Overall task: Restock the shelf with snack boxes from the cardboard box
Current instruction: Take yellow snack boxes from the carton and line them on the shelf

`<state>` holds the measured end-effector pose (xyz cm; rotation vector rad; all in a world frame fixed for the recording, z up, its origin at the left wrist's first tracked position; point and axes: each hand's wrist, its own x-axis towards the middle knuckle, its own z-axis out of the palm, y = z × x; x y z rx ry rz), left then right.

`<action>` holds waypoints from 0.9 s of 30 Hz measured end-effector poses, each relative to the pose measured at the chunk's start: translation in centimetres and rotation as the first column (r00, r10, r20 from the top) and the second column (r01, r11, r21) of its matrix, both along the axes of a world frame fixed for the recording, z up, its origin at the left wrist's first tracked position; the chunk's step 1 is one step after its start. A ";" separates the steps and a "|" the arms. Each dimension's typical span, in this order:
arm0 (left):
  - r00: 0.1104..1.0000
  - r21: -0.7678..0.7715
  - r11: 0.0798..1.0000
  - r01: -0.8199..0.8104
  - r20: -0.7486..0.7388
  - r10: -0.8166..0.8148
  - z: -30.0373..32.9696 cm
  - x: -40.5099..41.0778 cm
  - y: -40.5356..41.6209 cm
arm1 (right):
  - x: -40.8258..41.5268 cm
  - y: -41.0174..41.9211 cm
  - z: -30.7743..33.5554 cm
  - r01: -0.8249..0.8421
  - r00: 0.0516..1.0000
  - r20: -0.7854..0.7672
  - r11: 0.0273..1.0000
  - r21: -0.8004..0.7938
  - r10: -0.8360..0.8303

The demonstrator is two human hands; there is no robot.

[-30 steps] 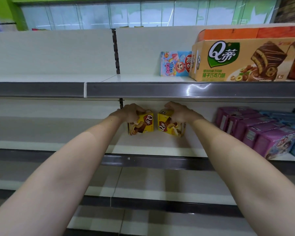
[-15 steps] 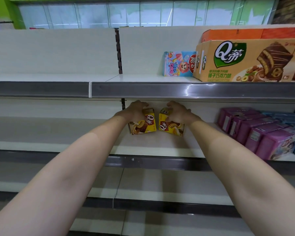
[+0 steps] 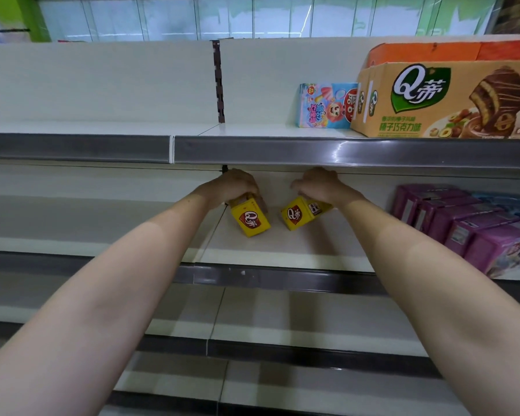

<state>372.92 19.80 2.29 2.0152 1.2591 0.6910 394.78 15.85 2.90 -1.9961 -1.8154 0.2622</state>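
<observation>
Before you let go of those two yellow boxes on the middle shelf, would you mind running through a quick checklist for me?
1. Left hand grips the left yellow box from above: ok.
2. Right hand grips the right yellow box: ok.
3. Boxes sit square on the middle shelf: not ok, both are tilted, logo faces turned toward the camera.
4. Gap between the two boxes: ok, they are apart.
5. Room beside the purple boxes: ok, bare shelf shows between.
6. Boxes resting fully on the shelf: cannot tell.
</observation>
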 end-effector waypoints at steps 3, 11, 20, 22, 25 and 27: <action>1.000 0.065 0.998 -0.008 -0.028 0.010 -0.8 0.0 0.6 | 0.5 0.2 -1.2 0.017 1.000 -0.018 0.991 0.136 -0.015; 0.999 -0.161 0.987 0.022 -0.040 -0.028 -0.5 -0.2 0.1 | 0.9 -0.7 -1.4 0.055 0.953 -0.297 0.997 -0.047 -0.066; 0.965 -0.053 0.997 0.050 -0.255 -0.062 -0.3 0.3 -0.6 | 2.0 -0.1 -2.4 0.015 0.890 -0.455 0.999 -0.048 -0.035; 0.953 -0.017 0.998 0.058 -0.297 -0.061 -0.4 0.7 -0.7 | 2.0 -0.1 -2.4 -0.014 0.901 -0.433 0.998 -0.064 -0.015; 0.906 0.115 0.993 0.030 -0.423 0.022 -0.9 1.4 -0.3 | 1.7 0.3 -2.7 -0.037 0.923 -0.384 0.997 -0.067 0.008; 0.903 0.171 0.985 0.006 -0.424 0.068 -1.2 1.6 0.0 | 1.1 0.4 -2.9 -0.042 0.964 -0.266 0.998 -0.038 0.031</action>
